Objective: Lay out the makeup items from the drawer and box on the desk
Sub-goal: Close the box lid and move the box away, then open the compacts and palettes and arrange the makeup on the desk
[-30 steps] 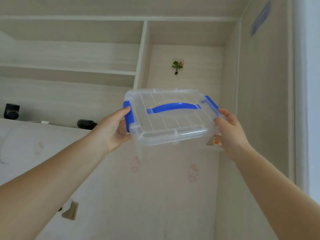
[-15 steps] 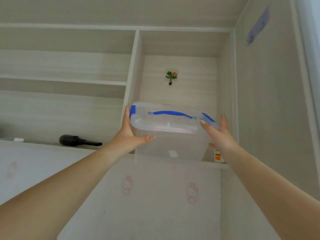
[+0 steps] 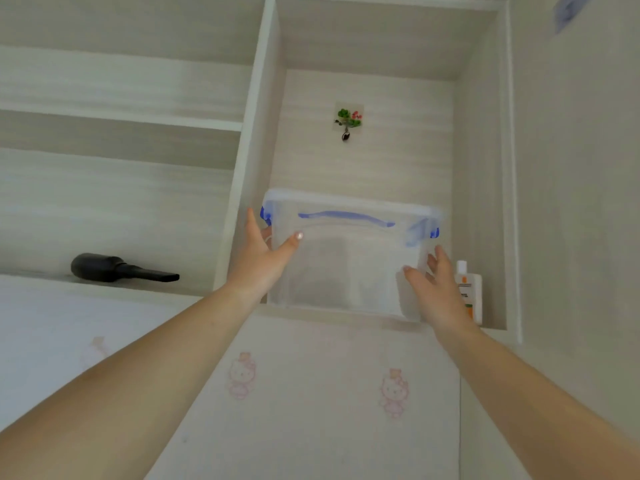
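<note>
- Your left hand (image 3: 260,258) lies against the left end of the clear box (image 3: 346,258), fingers straight and spread, thumb stretched across the front wall; it presses on the box and does not curl round it.
- Your right hand (image 3: 437,289) is at the box's lower right corner, fingers straight and slightly parted. The thumb tip is at the front wall, but whether the fingers touch the side you cannot tell.
- The box is a rectangular tub of see-through plastic with rounded corners, a flat lid, a curved blue handle (image 3: 346,218) across the top and a blue clip (image 3: 434,233) at each end. It is blurred; what it holds cannot be made out.
- It sits on the ledge of a tall, narrow shelf compartment (image 3: 367,161) of pale, wood-grain board, near the front edge.
- Just right of the box, partly behind your right hand, stands a white bottle (image 3: 471,289) with orange markings.
- On the compartment's back wall, above the box, is a small hook (image 3: 348,123) with a green and red flower picture.
- On the wider shelf to the left lies a matte black object (image 3: 114,270) with a round body and a tapering nozzle.
- Below the shelves is a smooth pale panel (image 3: 311,393) printed with faint pink cartoon figures.
</note>
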